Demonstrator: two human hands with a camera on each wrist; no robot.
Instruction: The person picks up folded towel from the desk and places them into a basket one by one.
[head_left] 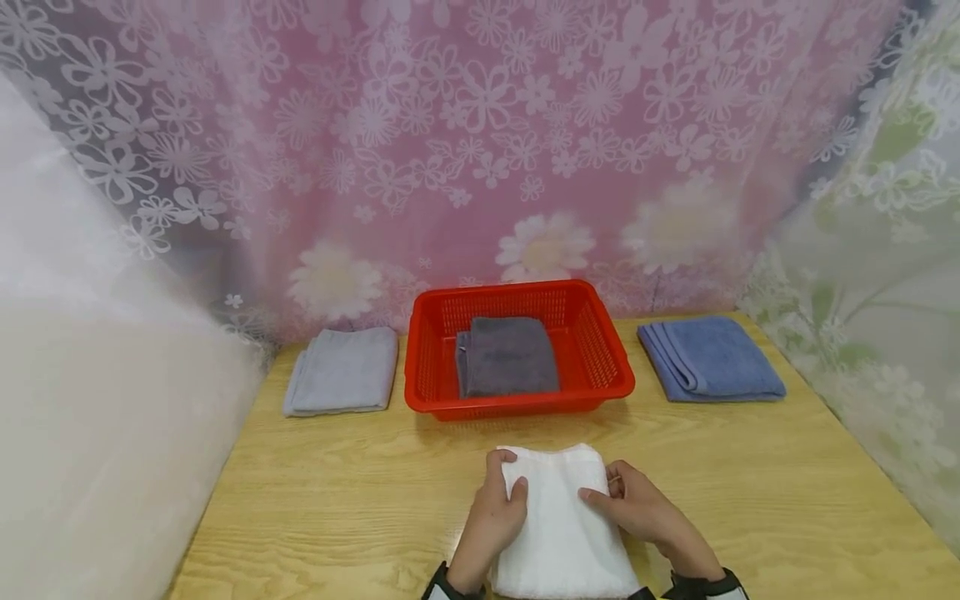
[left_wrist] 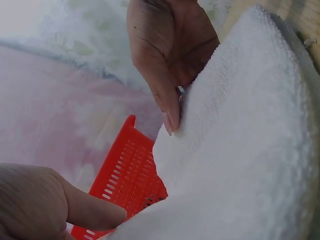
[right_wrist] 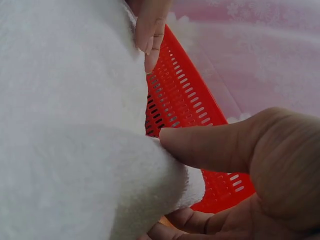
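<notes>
A folded white towel (head_left: 558, 525) is held up in front of the red basket, near the table's front edge. My left hand (head_left: 498, 508) grips its left edge, thumb on the near face and fingers curled at the upper left corner. At the right edge my right hand (head_left: 637, 508) pinches the cloth between thumb and fingers. In the right wrist view the thumb of the right hand (right_wrist: 280, 155) presses on the white towel (right_wrist: 75, 125) with fingers beneath. The left wrist view shows the towel (left_wrist: 240, 140) between both hands.
A red plastic basket (head_left: 517, 410) stands at the table's back middle with a folded dark grey towel (head_left: 513, 357) inside. Left of it lies a folded light grey towel (head_left: 345, 371); right of it, a folded blue towel (head_left: 716, 358). Floral curtains (head_left: 480, 150) hang behind the wooden table (head_left: 337, 500).
</notes>
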